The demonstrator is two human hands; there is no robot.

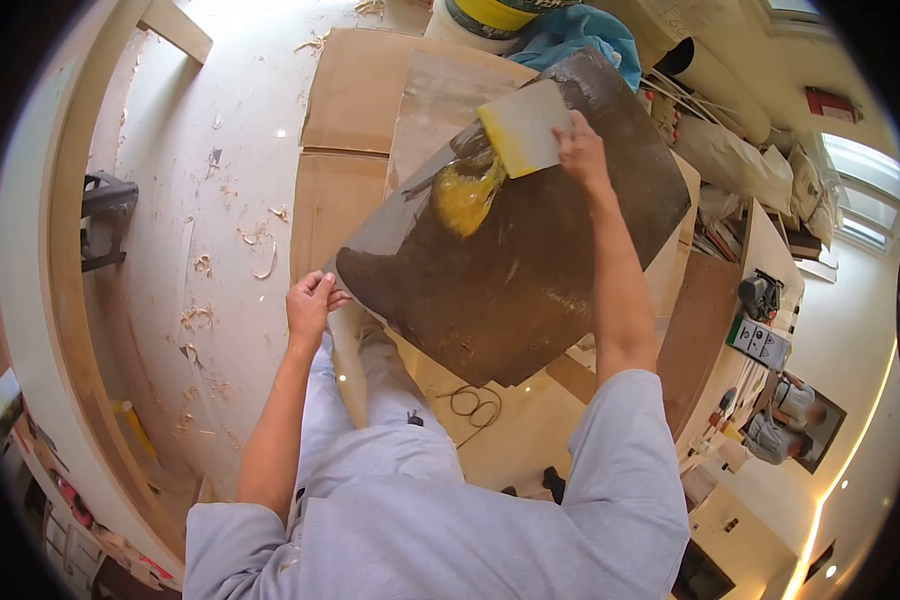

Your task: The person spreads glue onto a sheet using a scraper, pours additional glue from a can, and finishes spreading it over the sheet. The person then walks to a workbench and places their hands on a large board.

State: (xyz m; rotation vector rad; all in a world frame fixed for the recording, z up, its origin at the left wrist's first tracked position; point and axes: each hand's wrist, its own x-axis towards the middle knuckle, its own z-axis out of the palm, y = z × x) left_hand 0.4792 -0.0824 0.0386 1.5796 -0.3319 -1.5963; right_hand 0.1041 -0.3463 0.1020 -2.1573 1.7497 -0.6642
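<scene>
My right hand (582,155) grips the right edge of a flat pale scraper (530,128), whose left edge is coated yellow. Under and beside the scraper, a glossy yellow blob (467,200) lies on a large dark brown sheet (500,290). A greyish strip shows along the sheet's upper left side. At the sheet's left corner, my left hand (312,303) is closed, its thumb and fingers pinched together at the edge of a thin pale piece.
Cardboard (345,100) lies beneath the sheet. A bucket (470,25) and a blue cloth (595,35) are at the top. Wood shavings (198,317) litter the pale surface at left. Two people (785,420) stand far right, beyond a bench holding tools. A cable (480,408) lies below.
</scene>
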